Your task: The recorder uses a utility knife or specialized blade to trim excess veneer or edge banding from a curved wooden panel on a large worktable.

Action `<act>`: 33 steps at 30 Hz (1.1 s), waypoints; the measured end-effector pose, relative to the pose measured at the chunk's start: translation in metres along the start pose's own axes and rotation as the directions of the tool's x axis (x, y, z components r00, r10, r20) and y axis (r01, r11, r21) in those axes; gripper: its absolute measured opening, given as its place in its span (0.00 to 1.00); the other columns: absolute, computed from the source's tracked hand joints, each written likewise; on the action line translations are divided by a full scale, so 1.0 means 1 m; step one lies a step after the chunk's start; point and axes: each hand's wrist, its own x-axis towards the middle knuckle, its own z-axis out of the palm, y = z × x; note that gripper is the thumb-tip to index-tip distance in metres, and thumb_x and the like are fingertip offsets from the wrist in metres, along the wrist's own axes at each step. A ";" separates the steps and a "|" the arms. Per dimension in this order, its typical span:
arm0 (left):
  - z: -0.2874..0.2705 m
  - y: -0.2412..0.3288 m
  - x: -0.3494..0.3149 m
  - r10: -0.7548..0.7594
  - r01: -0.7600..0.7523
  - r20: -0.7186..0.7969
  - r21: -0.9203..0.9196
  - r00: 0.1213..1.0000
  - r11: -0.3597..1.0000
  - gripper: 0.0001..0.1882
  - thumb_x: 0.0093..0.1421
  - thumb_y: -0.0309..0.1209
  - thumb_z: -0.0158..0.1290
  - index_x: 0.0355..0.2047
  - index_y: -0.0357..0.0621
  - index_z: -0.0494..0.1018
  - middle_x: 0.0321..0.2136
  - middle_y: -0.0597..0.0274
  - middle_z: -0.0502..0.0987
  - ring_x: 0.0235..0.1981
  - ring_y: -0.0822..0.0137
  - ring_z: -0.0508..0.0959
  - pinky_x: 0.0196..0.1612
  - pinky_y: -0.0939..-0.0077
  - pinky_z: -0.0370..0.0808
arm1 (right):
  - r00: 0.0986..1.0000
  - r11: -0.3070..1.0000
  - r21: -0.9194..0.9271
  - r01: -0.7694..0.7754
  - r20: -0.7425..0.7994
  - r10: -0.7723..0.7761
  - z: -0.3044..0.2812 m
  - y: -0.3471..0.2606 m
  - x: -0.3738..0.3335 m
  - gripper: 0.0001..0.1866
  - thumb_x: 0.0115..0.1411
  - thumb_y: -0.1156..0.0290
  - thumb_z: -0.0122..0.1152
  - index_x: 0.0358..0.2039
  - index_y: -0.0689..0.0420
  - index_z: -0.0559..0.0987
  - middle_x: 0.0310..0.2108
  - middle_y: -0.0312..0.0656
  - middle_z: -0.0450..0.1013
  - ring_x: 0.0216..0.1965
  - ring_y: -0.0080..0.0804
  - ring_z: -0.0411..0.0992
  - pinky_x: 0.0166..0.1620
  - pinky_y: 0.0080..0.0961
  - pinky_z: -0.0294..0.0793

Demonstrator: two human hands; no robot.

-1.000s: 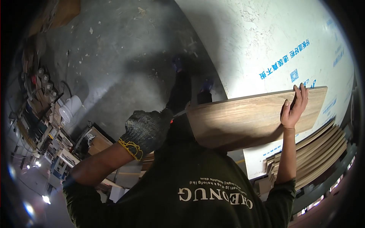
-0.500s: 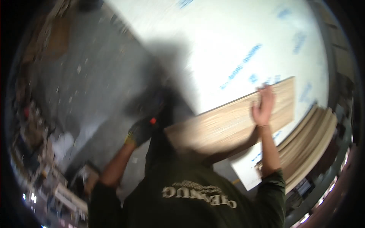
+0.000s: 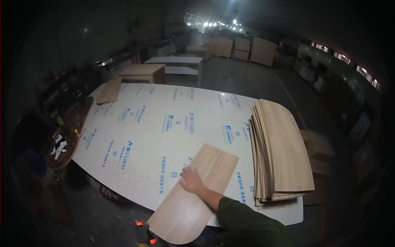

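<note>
A light wood-grain board [image 3: 183, 216] with a rounded near corner lies at a slant on the white sheet-covered table [image 3: 164, 131], its near end past the table's front edge. My bare right hand [image 3: 191, 180] rests flat on it, fingers open and reaching its left edge. Low in the head view, beside the board's near left corner, my left hand [image 3: 145, 235] shows only as a dark glove with bright orange spots. Its fingers are lost in shadow, so I cannot see whether it holds anything.
A tall stack of curved-edged wood boards [image 3: 284, 152] stands on the table's right side. Small wood pieces [image 3: 109, 91] lie at the far left corner. Left of the table is a brown rounded seat [image 3: 76, 123] with a white cloth [image 3: 60, 147]. Cabinets [image 3: 144, 72] stand beyond.
The view has swung up from a blurred look down at my body to the whole table. My right hand is still flat on the board; my left glove is now low beside its near end.
</note>
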 end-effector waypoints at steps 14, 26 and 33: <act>-0.051 -0.075 -0.207 0.147 -0.040 -0.104 0.672 0.984 0.740 0.18 0.65 0.33 0.46 0.51 0.34 0.70 0.49 0.48 0.74 0.51 0.56 0.72 0.55 0.64 0.69 | 0.949 0.978 0.105 0.178 0.245 -0.199 0.054 -0.055 -0.063 0.44 0.55 0.39 0.52 0.67 0.49 0.58 0.69 0.51 0.46 0.70 0.53 0.42 0.64 0.69 0.36; 0.036 0.002 -0.189 0.129 0.072 -0.179 0.811 0.975 0.581 0.20 0.58 0.37 0.54 0.51 0.47 0.70 0.35 0.52 0.75 0.34 0.49 0.78 0.35 0.55 0.74 | 0.909 0.921 0.120 0.371 0.154 -0.387 0.025 -0.140 -0.038 0.26 0.53 0.47 0.60 0.50 0.45 0.76 0.62 0.42 0.62 0.68 0.43 0.51 0.67 0.59 0.39; 0.048 -0.008 -0.165 0.157 0.132 -0.248 0.841 0.956 0.525 0.22 0.58 0.39 0.54 0.52 0.48 0.69 0.33 0.51 0.75 0.31 0.47 0.77 0.33 0.53 0.74 | 0.927 0.928 0.175 0.329 0.129 -0.353 0.021 -0.139 -0.041 0.21 0.51 0.50 0.64 0.43 0.45 0.80 0.59 0.40 0.66 0.66 0.41 0.55 0.68 0.57 0.39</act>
